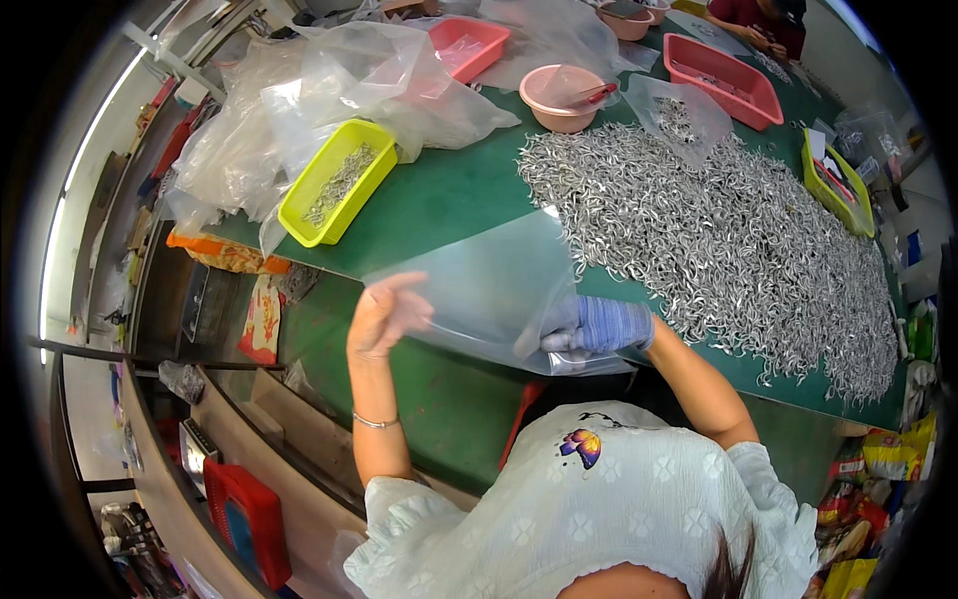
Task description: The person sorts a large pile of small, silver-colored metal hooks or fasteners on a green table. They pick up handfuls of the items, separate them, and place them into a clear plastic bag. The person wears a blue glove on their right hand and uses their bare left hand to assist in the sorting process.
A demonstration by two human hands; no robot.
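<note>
A clear plastic bag [489, 285] spreads over the table's near edge in front of me. My right hand [589, 324], in a blue-grey knit glove, pinches the bag near its lower right side. At the bag's left edge, my bare left hand [389, 314] is raised with its fingers apart, slightly blurred; some of them overlap the plastic. A wide heap of small curved silver metal pieces [718, 240] covers the table to the right of the bag, close to my gloved hand.
On the green table [439, 205] stand a yellow-green basket [372, 195] of metal pieces, a pink bowl [562, 118], a pink tray [738, 105] and another yellow-green basket [853, 213]. Loose plastic bags [249, 130] pile up at far left. A co-worker [773, 25] sits at far right.
</note>
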